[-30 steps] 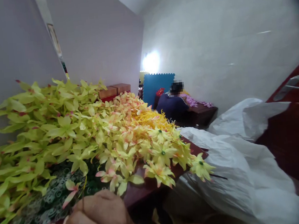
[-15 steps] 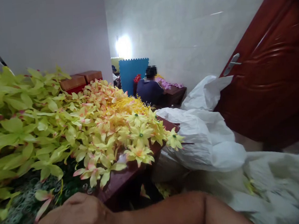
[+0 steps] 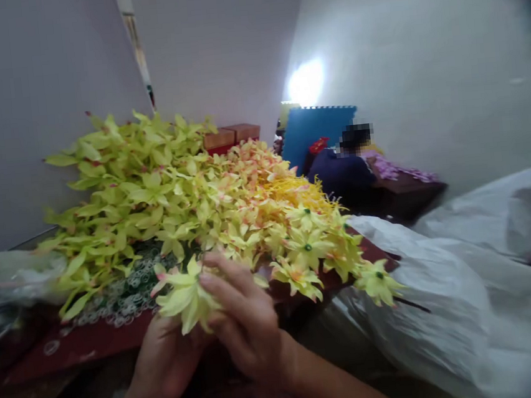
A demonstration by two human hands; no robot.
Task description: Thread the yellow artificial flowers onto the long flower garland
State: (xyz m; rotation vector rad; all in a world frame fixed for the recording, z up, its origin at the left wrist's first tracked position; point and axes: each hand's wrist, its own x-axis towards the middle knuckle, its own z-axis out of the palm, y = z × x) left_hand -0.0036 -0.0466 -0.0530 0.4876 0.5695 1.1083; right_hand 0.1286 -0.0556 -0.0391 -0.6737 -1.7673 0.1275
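A yellow-green artificial flower [image 3: 188, 297] is between my two hands, above the table's front edge. My left hand [image 3: 166, 359] is under and behind it, closed on its underside, with the fingertips hidden by the petals. At the flower's right side, my right hand [image 3: 246, 316] is closed, thumb and fingers against the petals and a thin dark stem. Just beyond my hands spreads a pile of small pale plastic rings [image 3: 133, 287]. Behind them are heaped loose yellow-green petal pieces [image 3: 152, 191], with pinkish-yellow ones [image 3: 257, 162] to their right.
Several assembled flowers [image 3: 299, 277] lie at the right edge of the dark red table [image 3: 87, 344]. White plastic sacks [image 3: 425, 296] bulge on the right. A clear bag [image 3: 15, 279] is at left. Farther back, a person [image 3: 342, 169] sits by pink petals and a blue mat panel [image 3: 320, 131].
The view has swung left, so the door is out of sight. My right hand has come up from the ring pile, and both hands are now together at a flower.
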